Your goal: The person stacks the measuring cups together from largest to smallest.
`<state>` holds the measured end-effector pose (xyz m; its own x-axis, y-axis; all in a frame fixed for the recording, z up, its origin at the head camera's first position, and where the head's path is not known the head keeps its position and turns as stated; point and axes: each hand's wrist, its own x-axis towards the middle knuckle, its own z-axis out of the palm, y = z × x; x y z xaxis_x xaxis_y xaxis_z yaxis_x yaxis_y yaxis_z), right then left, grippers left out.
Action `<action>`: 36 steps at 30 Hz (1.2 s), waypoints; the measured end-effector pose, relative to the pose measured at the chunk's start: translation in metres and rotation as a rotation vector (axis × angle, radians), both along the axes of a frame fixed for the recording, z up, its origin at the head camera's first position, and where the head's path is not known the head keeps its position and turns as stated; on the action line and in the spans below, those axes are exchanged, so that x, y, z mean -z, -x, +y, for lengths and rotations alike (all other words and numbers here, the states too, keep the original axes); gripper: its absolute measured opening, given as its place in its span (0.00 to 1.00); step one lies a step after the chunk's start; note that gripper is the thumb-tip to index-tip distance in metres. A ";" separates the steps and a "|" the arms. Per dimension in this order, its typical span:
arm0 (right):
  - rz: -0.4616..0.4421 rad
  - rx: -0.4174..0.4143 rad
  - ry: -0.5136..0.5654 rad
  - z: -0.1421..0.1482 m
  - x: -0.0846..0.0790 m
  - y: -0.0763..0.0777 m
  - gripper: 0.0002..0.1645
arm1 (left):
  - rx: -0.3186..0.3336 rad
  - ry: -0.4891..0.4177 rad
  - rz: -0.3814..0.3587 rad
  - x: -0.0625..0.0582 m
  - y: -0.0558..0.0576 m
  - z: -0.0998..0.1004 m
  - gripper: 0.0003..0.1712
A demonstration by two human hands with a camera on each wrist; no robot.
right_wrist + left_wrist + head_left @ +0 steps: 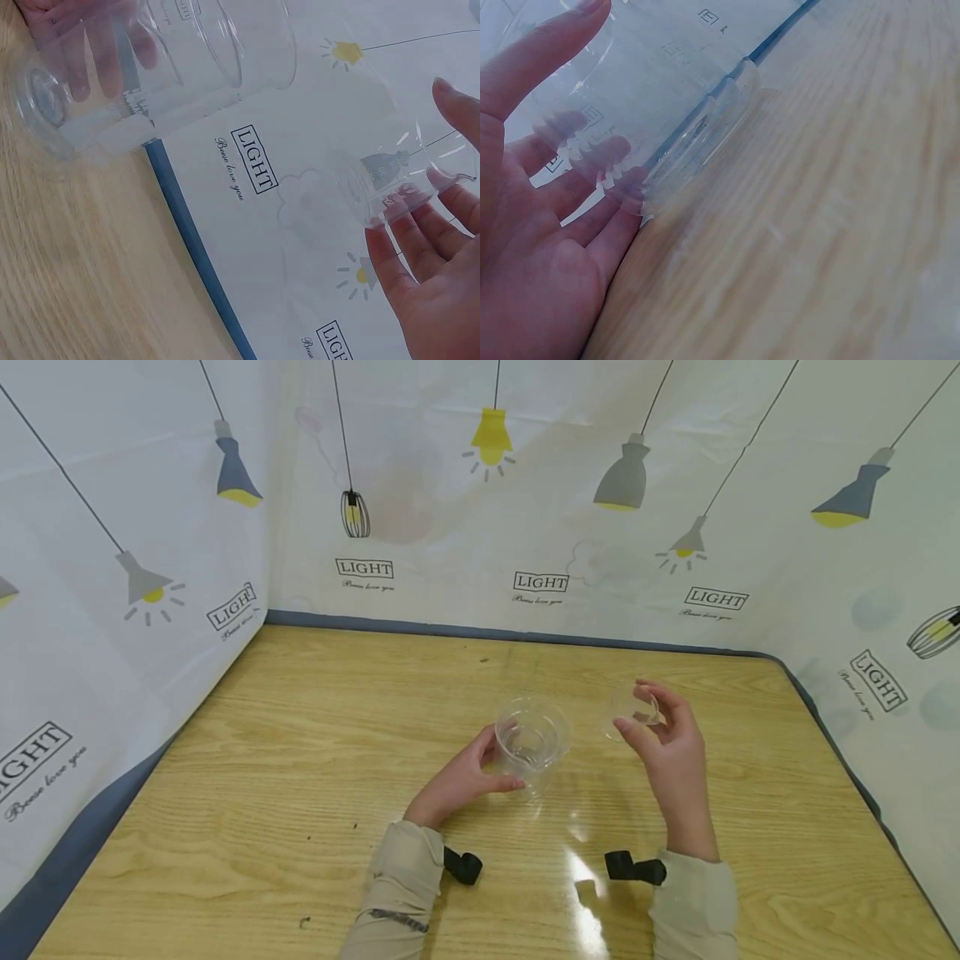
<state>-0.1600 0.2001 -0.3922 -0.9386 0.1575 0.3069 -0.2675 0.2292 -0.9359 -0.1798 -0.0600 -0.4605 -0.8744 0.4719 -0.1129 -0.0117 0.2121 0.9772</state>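
Note:
A clear cup (534,739) with a wide round rim and ring-like lines along its wall stands at the middle of the table. My left hand (459,783) holds it from the left, thumb on the near side and fingers behind; the left wrist view shows the cup's clear wall (697,146) with the fingertips against it. To the right, my right hand (678,747) grips a smaller clear beaker (397,176) between thumb and fingers. It has a flared lip and faint printed marks, and is held above the table, apart from the cup.
The wooden table (315,718) has a few small dark marks and a bright glare patch near the front. White printed sheets (450,543) with a blue lower edge close in the back and both sides. Black wrist straps (637,868) sit at both sleeves.

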 end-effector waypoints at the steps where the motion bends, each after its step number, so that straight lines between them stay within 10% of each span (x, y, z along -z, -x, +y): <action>1: 0.011 -0.002 0.010 0.000 -0.001 0.000 0.30 | -0.001 -0.003 -0.001 0.004 0.001 0.000 0.50; 8: 0.059 -0.001 0.050 -0.003 -0.009 -0.004 0.30 | -0.009 -0.012 -0.004 0.021 0.008 0.002 0.51; 36: 0.054 -0.080 -0.063 -0.044 -0.037 -0.020 0.31 | -0.013 0.013 0.031 0.023 0.009 0.001 0.50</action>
